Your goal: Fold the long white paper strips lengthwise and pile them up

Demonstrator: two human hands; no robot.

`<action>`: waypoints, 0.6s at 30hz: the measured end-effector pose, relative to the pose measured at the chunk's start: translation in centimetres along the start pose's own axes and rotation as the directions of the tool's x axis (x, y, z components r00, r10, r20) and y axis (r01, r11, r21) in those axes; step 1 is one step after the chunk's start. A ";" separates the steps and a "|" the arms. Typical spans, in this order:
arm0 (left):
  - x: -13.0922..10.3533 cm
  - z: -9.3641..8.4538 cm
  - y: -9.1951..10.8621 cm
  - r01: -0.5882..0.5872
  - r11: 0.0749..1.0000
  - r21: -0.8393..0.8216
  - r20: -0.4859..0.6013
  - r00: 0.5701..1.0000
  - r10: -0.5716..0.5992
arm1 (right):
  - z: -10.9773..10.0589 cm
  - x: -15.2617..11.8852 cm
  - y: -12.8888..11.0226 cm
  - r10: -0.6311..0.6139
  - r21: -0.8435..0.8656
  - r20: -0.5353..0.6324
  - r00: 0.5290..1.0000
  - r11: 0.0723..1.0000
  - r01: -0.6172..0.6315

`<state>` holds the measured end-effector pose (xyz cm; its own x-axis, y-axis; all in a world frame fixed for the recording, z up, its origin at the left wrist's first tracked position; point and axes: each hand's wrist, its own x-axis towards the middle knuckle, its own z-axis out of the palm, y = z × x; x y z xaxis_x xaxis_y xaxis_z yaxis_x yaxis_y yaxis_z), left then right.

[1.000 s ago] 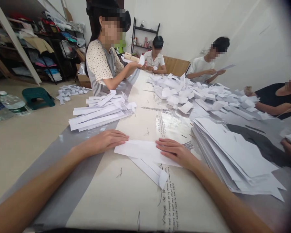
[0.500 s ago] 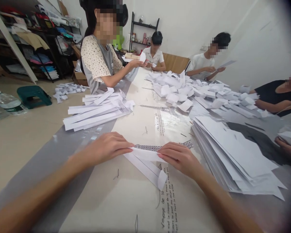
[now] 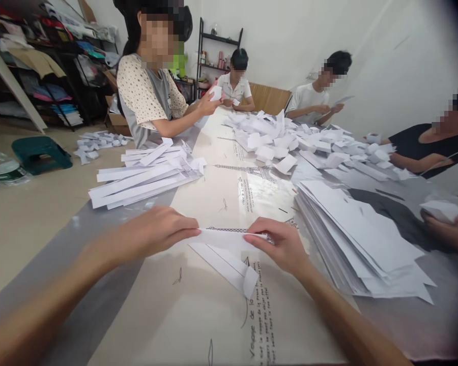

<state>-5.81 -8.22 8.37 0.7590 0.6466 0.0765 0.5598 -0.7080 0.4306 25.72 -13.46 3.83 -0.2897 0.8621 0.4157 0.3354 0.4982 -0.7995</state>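
Observation:
Between my hands a white paper strip (image 3: pixel 223 238) is stretched just above the table cover. My left hand (image 3: pixel 170 227) pinches its left end with thumb and fingers. At the other end my right hand (image 3: pixel 277 239) pinches the paper in the same way. Under and in front of it lies a second, folded paper strip (image 3: pixel 223 267), slanting down to the right, with a curled flap at its near end. The printed cover (image 3: pixel 168 305) beneath shows Eiffel Tower drawings and handwriting.
Folded long strips (image 3: pixel 137 185) are heaped at the left table edge. A stack of white paper sheets (image 3: pixel 359 239) lies at right, with a big pile of folded pieces (image 3: pixel 275 137) beyond. Several people sit around the table. A green stool (image 3: pixel 41 152) stands on the floor.
My hands have lifted the strip slightly and tilted it up, and my right fingers now pinch its edge. The person at left has raised a white paper piece. The view has shifted slightly.

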 end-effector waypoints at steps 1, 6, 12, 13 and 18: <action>0.0 -0.3 0.0 0.022 0.997 -0.071 0.065 0.998 -0.018 | 0.1 0.1 0.0 0.068 0.050 -0.018 0.998 0.996 -0.067; 0.1 -1.1 -0.8 0.191 0.896 -0.400 0.286 0.955 -0.075 | 0.2 0.3 0.4 0.321 0.262 -0.042 0.946 0.917 -0.299; 0.5 1.0 -0.9 0.225 0.898 -0.378 0.283 0.952 -0.119 | 0.5 0.3 0.3 0.421 0.324 0.025 0.907 0.855 -0.406; 0.6 1.3 -0.9 0.219 0.903 -0.370 0.274 0.954 -0.119 | 0.4 0.3 0.3 0.427 0.319 0.030 0.904 0.853 -0.413; 0.8 2.0 -1.0 0.147 0.927 -0.346 0.223 0.972 -0.071 | -0.1 0.4 0.6 0.425 0.275 0.054 0.904 0.864 -0.423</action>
<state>-5.10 -7.58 6.22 0.7724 0.6155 -0.1565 0.5150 -0.4628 0.7215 25.91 -12.78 3.53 -0.1671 0.9859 0.0126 0.1658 0.0407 -0.9853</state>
